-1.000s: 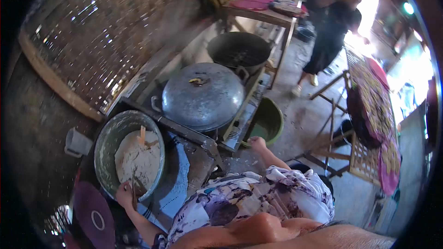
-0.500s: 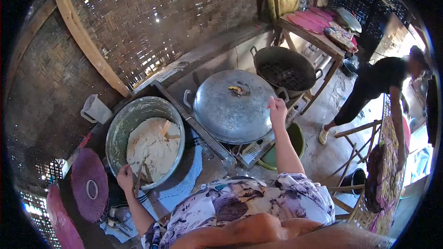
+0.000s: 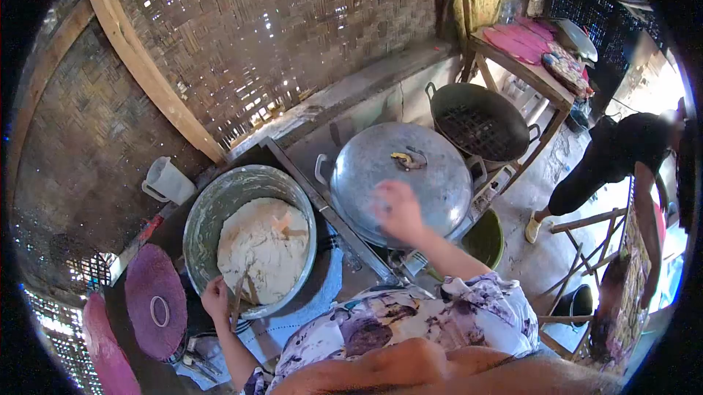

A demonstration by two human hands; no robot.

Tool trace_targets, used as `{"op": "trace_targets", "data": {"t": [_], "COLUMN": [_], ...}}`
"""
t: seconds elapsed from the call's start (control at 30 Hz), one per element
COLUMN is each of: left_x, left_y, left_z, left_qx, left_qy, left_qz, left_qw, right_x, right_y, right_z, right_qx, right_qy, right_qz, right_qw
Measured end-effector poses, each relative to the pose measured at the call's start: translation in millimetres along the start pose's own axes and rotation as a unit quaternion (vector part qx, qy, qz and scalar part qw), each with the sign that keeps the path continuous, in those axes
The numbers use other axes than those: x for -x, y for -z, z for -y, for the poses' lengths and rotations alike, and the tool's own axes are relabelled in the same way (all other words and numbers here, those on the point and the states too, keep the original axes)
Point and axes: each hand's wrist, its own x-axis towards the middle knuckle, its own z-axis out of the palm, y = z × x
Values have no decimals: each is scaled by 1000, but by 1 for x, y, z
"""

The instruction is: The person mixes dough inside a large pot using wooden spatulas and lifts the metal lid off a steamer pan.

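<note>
Tub (image 3: 208,230), pale mixture (image 3: 256,250) (stick (image 3: 238,298) partly inside)

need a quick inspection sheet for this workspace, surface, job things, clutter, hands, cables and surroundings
Surface: pale blue cloth shows beside the green basin; much else hidden.
Job's things: basin holds a pale, floury mass; a stick crosses its near rim.
Clutter: whitish pitcher left of the basin; purple round piece with a pale ring, nearer the camera.
Hands: left hand at the basin's near rim, by the stick, grip unclear; right hand blurred, in front of the metal lid, contact unclear.
Cables: nothing seen.
Surroundings: woven wall; dark pan beyond the lid; another person at right.
</note>
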Motion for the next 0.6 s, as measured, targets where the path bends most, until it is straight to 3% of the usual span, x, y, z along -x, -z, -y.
{"op": "trace_targets", "data": {"t": [0.07, 0.17, 0.3, 0.4, 0.5, 0.6], "left_x": [1, 1, 1, 1, -1, 0], "left_y": [8, 5, 3, 4, -1, 5], "left_z": [-19, -13, -4, -12, 0, -11], "left_qx": [-45, -48, -41, -48, -37, -85], "left_qy": [43, 43, -11, 1, 26, 39], "left_qz": [23, 17, 0, 0, 4, 24], "left_qw": [998, 998, 999, 999, 999, 995], "right_x": [29, 44, 34, 64, 107, 128], "right_y": [-19, -31, -13, -19, -29, -23], "right_z": [27, 27, 35, 23, 4, 0], "right_qx": [-6, -69, -113, -235, -253, -234], "right_qy": [79, 24, -52, -303, -448, -441], "right_qz": [73, 182, 61, 69, 86, 54], "right_qw": [994, 981, 990, 921, 853, 865]}}
